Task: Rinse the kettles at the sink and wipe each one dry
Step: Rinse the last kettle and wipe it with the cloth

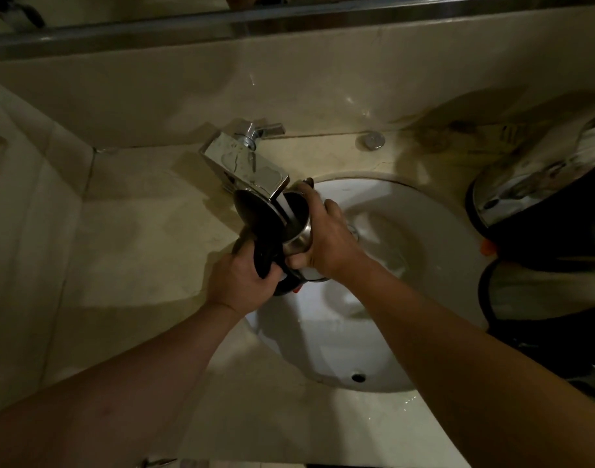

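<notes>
Steel kettle (pixel 298 239): tilted over sink (pixel 424 231), mouth under faucet (pixel 252 167), lid (pixel 255 211) open. Left hand (pixel 242 282): fingers curled round black handle. Right hand (pixel 326 241): fingers wrapped round body. Further kettles (pixel 539 184) on surface right of sink
</notes>
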Demonstrator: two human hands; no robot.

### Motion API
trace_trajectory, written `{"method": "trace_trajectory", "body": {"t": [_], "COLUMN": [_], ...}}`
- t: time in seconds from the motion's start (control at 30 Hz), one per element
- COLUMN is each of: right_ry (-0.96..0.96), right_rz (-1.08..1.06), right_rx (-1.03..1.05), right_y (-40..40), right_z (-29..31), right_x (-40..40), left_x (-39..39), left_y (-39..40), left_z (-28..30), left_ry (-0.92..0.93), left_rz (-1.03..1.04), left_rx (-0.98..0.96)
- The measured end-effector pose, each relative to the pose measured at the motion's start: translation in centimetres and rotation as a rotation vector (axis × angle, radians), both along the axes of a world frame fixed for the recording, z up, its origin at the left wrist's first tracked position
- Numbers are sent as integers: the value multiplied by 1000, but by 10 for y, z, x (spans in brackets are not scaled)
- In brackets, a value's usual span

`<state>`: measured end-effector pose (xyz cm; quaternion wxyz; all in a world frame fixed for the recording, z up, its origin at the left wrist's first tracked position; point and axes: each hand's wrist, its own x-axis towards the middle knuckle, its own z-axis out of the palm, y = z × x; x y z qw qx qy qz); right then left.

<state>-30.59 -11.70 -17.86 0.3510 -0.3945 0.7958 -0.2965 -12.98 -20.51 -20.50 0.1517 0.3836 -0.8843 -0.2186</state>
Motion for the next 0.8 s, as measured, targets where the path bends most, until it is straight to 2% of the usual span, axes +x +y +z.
{"method": "trace_trajectory", "body": {"t": [0.1,0.4,0.63,0.8], "right_ry": [7,-38,6,44], "right_rz": [-18,-60,-63,-16], "right_rx": [10,50,194,200], "right_y": [0,-1,-5,-10], "right_z": [2,4,25,22], "right_x": [1,3,8,6], "left_x": [-1,1,1,1], "left_y": [0,-1,-2,-4], "left_z": [0,1,9,14], "left_ry": [0,-48,-118,-157], "left_rz": [-4,-10,-28,-1], "left_rx": [-35,20,127,218]}}
